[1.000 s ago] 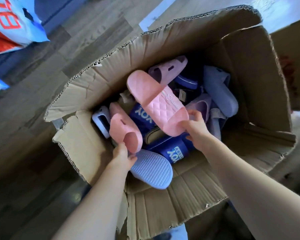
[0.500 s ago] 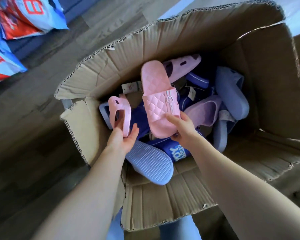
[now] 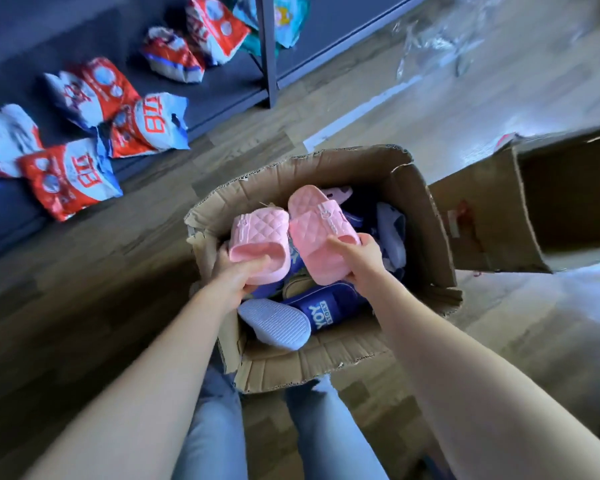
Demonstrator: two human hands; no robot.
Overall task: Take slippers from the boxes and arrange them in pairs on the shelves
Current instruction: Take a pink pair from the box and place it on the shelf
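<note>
The cardboard box [image 3: 430, 244] stands open at the top, so the way in is from above, but the mouth is busy. The left hand [image 3: 231, 284] grips one pink slipper [image 3: 257, 242], the right hand [image 3: 362, 259] grips the other pink slipper [image 3: 321, 247], side by side over the box. Inside the box, loose slippers [image 3: 326, 310] crowd the bottom. Right of the box, a second carton [image 3: 482, 220] lies just beside its wall, closing that side. Left of the box is open wood floor [image 3: 111, 271], with packets [image 3: 68, 178] farther out. Beyond the box stands a shelf post [image 3: 270, 53]. On the near side of the box are jeans-clad legs [image 3: 215, 427].
</note>
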